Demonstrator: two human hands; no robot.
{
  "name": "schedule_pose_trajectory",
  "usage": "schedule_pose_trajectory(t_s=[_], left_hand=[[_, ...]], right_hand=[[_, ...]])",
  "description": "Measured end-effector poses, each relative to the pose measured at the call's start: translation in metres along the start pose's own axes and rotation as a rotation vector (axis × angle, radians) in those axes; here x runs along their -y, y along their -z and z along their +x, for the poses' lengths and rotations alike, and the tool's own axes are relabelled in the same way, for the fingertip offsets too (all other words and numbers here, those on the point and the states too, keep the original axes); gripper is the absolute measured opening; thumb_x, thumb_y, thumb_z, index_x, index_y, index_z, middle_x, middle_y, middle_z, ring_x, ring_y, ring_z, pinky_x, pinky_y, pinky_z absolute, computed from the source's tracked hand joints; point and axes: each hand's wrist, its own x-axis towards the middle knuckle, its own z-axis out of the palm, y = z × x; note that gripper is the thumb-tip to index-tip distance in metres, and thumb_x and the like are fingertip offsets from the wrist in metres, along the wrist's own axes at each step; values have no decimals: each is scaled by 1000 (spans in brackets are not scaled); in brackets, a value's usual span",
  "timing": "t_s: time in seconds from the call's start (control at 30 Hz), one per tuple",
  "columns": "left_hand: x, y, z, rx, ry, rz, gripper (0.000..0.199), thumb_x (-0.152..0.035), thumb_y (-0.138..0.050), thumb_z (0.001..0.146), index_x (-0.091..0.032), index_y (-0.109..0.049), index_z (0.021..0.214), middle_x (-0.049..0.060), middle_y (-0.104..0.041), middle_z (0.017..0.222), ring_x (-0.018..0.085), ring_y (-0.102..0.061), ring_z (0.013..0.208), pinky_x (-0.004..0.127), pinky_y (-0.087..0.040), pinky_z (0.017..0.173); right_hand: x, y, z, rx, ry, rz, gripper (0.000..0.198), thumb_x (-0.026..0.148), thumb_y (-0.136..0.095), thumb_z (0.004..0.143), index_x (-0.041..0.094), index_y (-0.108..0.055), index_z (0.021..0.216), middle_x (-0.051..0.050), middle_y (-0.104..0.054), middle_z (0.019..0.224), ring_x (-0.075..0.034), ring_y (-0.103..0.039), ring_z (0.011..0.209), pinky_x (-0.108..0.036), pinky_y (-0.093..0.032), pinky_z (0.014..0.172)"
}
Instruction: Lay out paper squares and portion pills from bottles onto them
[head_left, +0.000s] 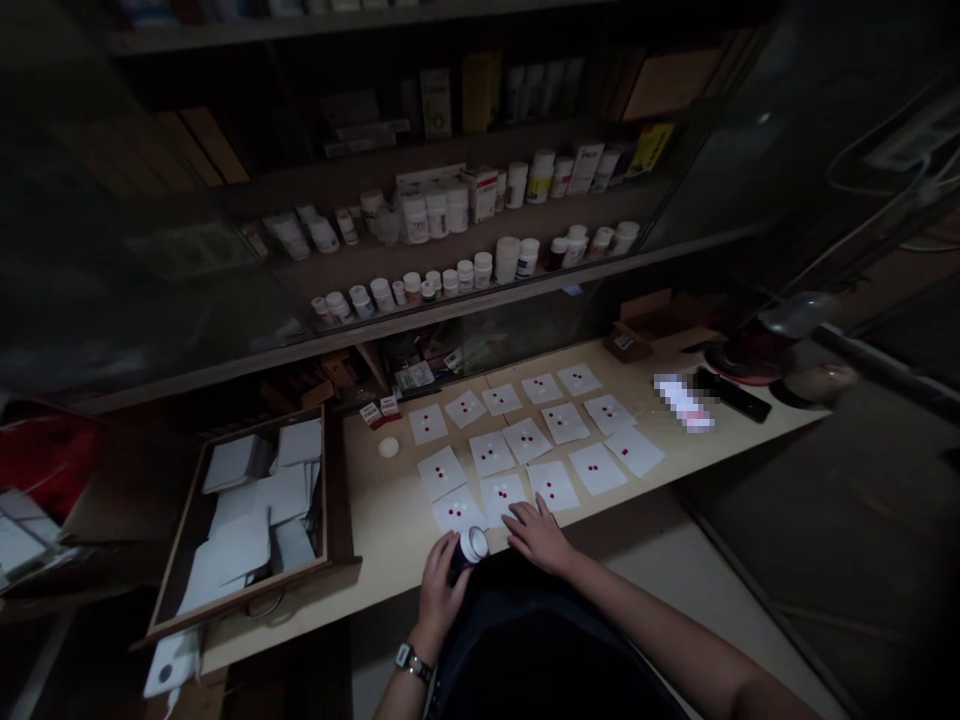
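Note:
My left hand [439, 585] is wrapped round a small dark pill bottle with a white neck [472, 545], held tilted at the table's front edge. Fingers apart, my right hand [538, 535] rests over the front edge of a white paper square [504, 510]. Several such squares lie in rough rows on the pale tabletop [386, 515], each bearing red pills [551, 490]; many have white ones too. A round white cap [388, 446] lies at the left of the papers. I cannot see inside the bottle.
On the left stands a wooden drawer [326, 500] with stacked white papers [240, 545]. Shelves behind hold several medicine bottles [437, 213]. At the right are a dark phone [735, 395], an open cardboard box [660, 325] and a glass jar [787, 330]. Small red-and-white boxes [380, 411] lie near the cap.

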Motion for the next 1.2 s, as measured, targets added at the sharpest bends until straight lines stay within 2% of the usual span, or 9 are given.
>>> schedule_pose_trajectory(t_s=[0.13,0.23,0.33,0.53,0.63,0.77,0.9,1.07,1.2], left_hand=[[-8,-8,11,65,-14,-32,50,-20,-56,83,-24,-44,131,11,-56,125,23,-53,117,44,-46,98],[-17,-19,25,109,-14,-38,51,-16,-55,81,-24,-45,131,11,-55,127,23,-51,119,44,-45,99],[-26,-34,42,121,-15,-31,52,-13,-54,80,-23,-44,131,11,-53,128,23,-50,120,45,-43,100],[-46,-70,65,112,39,-29,52,-13,-54,79,-24,-44,129,10,-52,127,24,-50,119,47,-43,100],[-57,-90,68,73,62,-34,52,-14,-53,81,-24,-42,131,11,-51,128,24,-49,121,48,-42,101],[-75,-115,69,92,58,-6,52,-14,-52,81,-25,-42,132,11,-49,130,26,-45,124,50,-40,103],[-96,-135,69,135,35,41,54,-9,-49,80,-25,-43,132,11,-48,132,25,-45,125,49,-39,104],[-118,-149,66,94,62,125,56,-9,-48,80,-24,-42,134,12,-48,133,24,-45,125,46,-42,102],[-125,-144,69,105,69,165,56,-10,-49,81,-24,-42,134,13,-48,133,26,-46,124,47,-43,101]], right_hand=[[11,22,5,-187,-108,280,34,29,-40,91,22,-54,121,-12,-55,118,-24,-49,111,-44,-35,99],[19,40,15,-332,-162,536,26,29,-40,91,20,-63,100,-10,-56,110,-20,-53,106,-34,-43,91],[16,50,24,-343,-123,633,18,29,-50,86,20,-65,84,-9,-56,107,-21,-53,104,-34,-43,91],[-21,62,21,-309,-165,651,12,21,-56,79,19,-68,79,-10,-57,109,-21,-55,102,-35,-44,91],[-43,73,15,-190,-75,600,13,18,-57,77,20,-69,77,-9,-58,112,-21,-56,104,-33,-44,91],[-73,83,13,145,45,385,21,16,-52,79,21,-71,85,-7,-59,118,-19,-61,97,-28,-45,86],[-98,85,12,405,107,94,27,18,-49,80,19,-69,98,-9,-66,105,-20,-64,83,-27,-47,72],[-113,89,9,428,106,52,25,16,-51,76,19,-71,91,-8,-71,93,-21,-65,82,-25,-45,67],[-113,91,12,422,69,110,20,13,-55,71,19,-73,77,-7,-72,85,-21,-65,79,-25,-43,66]])
